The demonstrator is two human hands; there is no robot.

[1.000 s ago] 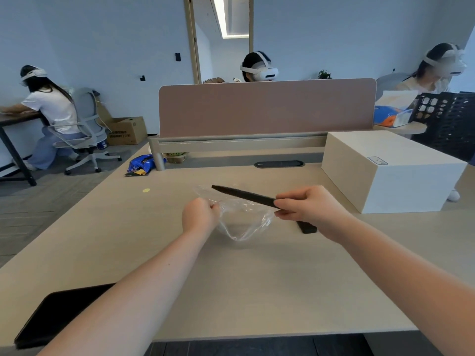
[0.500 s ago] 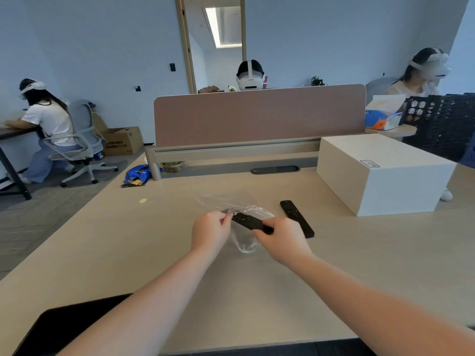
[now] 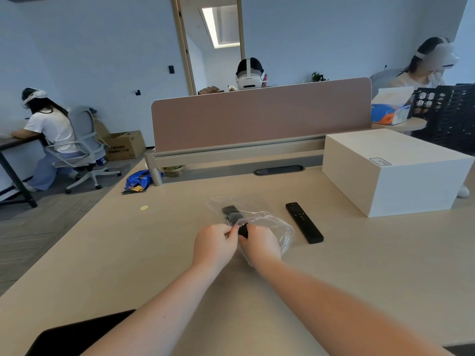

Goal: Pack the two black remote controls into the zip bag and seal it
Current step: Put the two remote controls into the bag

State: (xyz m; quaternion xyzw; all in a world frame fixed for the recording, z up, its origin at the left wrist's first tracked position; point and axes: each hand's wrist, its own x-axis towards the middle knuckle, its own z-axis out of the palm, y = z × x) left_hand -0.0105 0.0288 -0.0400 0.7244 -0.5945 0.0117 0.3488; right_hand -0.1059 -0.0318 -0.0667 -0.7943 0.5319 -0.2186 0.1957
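A clear zip bag lies crumpled on the desk in the middle of the view. One black remote control is partly inside it, its far end pointing away from me. My left hand pinches the bag's near edge. My right hand grips the near end of that remote through or at the bag's mouth. The second black remote control lies flat on the desk just right of the bag, untouched.
A large white box stands at the right. A dark tablet lies at the near left edge. A pink divider panel closes the desk's far side, with a blue packet near its left post. Other people sit beyond.
The remote in my right hand went from held in the air above the bag to pushed well into it. Both hands drew together at the bag's mouth.
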